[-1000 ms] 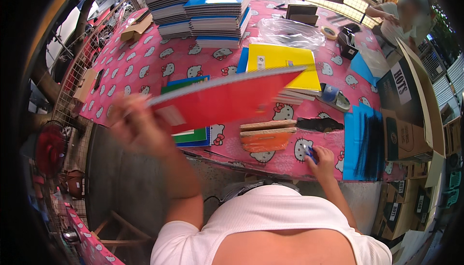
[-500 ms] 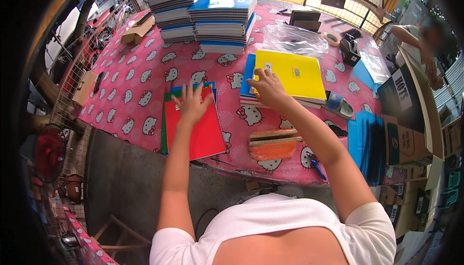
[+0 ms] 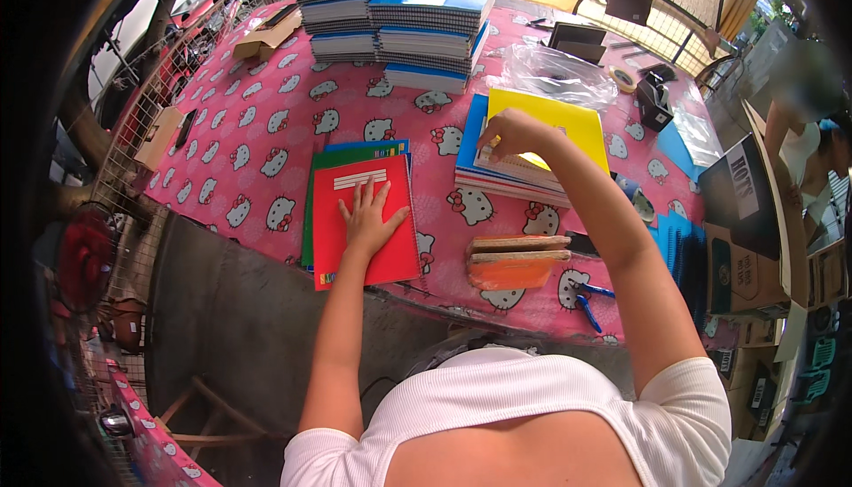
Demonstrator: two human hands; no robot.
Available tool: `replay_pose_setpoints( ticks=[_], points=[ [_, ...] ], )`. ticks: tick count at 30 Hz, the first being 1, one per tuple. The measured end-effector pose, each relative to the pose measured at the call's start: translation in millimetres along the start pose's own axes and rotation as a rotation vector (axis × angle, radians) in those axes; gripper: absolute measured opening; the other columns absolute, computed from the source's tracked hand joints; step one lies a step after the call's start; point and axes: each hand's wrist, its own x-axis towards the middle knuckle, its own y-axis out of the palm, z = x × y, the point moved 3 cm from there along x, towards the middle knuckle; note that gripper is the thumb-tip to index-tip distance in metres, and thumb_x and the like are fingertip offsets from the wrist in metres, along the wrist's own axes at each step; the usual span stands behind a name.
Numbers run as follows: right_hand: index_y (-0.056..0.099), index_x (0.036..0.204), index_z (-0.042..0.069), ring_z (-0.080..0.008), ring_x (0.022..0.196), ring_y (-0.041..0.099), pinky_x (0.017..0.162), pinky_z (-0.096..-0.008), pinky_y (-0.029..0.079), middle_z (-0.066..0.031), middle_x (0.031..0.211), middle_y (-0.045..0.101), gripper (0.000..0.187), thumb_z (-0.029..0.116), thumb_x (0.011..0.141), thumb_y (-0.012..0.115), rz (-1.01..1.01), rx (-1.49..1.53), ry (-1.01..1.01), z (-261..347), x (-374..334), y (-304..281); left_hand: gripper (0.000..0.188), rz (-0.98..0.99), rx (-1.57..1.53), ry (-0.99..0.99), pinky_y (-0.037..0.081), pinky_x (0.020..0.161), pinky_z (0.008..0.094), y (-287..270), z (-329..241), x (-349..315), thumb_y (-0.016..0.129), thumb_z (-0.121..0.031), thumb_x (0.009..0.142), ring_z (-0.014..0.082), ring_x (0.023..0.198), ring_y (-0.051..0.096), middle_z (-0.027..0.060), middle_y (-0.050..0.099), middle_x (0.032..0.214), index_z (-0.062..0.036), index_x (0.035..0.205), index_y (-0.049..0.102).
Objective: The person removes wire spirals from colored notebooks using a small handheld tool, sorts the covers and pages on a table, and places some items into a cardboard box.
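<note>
Notebooks lie in two piles on the pink patterned tablecloth (image 3: 266,132). Nearest the person sits a red notebook (image 3: 366,234) on top of a green and a blue one, close to the table's front edge. The left hand (image 3: 371,216) rests flat on its cover, fingers spread and palm down, gripping nothing. To the right, the yellow notebook (image 3: 555,123) tops a short stack of others with blue covers. The right hand (image 3: 508,130) is curled at the left edge of that stack, its fingertips pinching the yellow cover's edge, which is lifted slightly. Just in front of this stack lies an orange wooden block (image 3: 515,262), and beside it blue-handled scissors (image 3: 586,300). Tall stacks of spiral notebooks (image 3: 426,30) stand at the far side, with a clear plastic bag (image 3: 557,74) near them.
</note>
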Motion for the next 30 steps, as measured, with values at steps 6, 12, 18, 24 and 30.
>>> replay_pose_setpoints(
  ticks=[6, 12, 18, 24, 30],
  points=[
    [0.073, 0.106, 0.021, -0.0289, 0.092, 0.065, 0.081, -0.0380, 0.051, -0.0080, 0.099, 0.070, 0.046, 0.020, 0.060, 0.082, 0.004, 0.105, -0.059, -7, -1, -1, 0.078, -0.009, -0.025, -0.005, 0.004, 0.111, 0.0650, 1, -2, -1, 0.052, -0.067, 0.082, 0.0299, 0.145, 0.013, 0.0077, 0.021, 0.157, -0.0194, 0.143, 0.041],
    [0.069, 0.105, 0.015, -0.0330, 0.087, 0.065, 0.077, -0.0437, 0.050, -0.0146, 0.094, 0.069, 0.042, -0.004, 0.070, 0.054, -0.122, -0.032, -0.079, 5, -7, 14, 0.072, -0.103, -0.103, 0.049, 0.004, 0.110, 0.0656, 3, 2, 2, 0.060, -0.056, 0.084, 0.0282, 0.143, 0.022, 0.0070, 0.033, 0.151, -0.0173, 0.142, 0.042],
    [0.056, 0.116, 0.014, -0.0385, 0.084, 0.064, 0.073, -0.0453, 0.050, -0.0187, 0.090, 0.067, 0.048, -0.006, 0.072, 0.051, -0.303, 0.104, 0.109, 1, -25, -27, 0.068, -0.426, -0.715, 0.164, 0.018, 0.112, 0.0554, -21, -49, 16, 0.070, -0.033, 0.082, 0.0308, 0.137, 0.032, 0.0131, 0.041, 0.144, -0.0120, 0.140, 0.042],
    [0.052, 0.121, 0.007, -0.0369, 0.096, 0.062, 0.080, -0.0461, 0.048, -0.0176, 0.098, 0.065, 0.053, -0.007, 0.070, 0.054, -0.304, 0.006, -0.145, 142, -108, -84, 0.050, -0.601, -0.624, 0.598, 0.040, 0.098, 0.0439, -82, -141, 39, 0.074, -0.019, 0.077, 0.0287, 0.114, 0.057, 0.0113, 0.062, 0.118, -0.0112, 0.123, 0.059],
    [0.044, 0.134, 0.004, -0.0296, 0.113, 0.055, 0.098, -0.0395, 0.042, -0.0143, 0.119, 0.059, 0.067, 0.007, 0.074, 0.075, -1.354, 0.041, 0.140, 87, -237, -62, 0.027, -0.502, -1.025, 0.455, 0.053, 0.073, 0.0330, -134, -171, -11, 0.075, -0.011, 0.079, 0.0180, 0.079, 0.067, 0.0054, 0.071, 0.084, -0.0040, 0.104, 0.069]
  ],
)
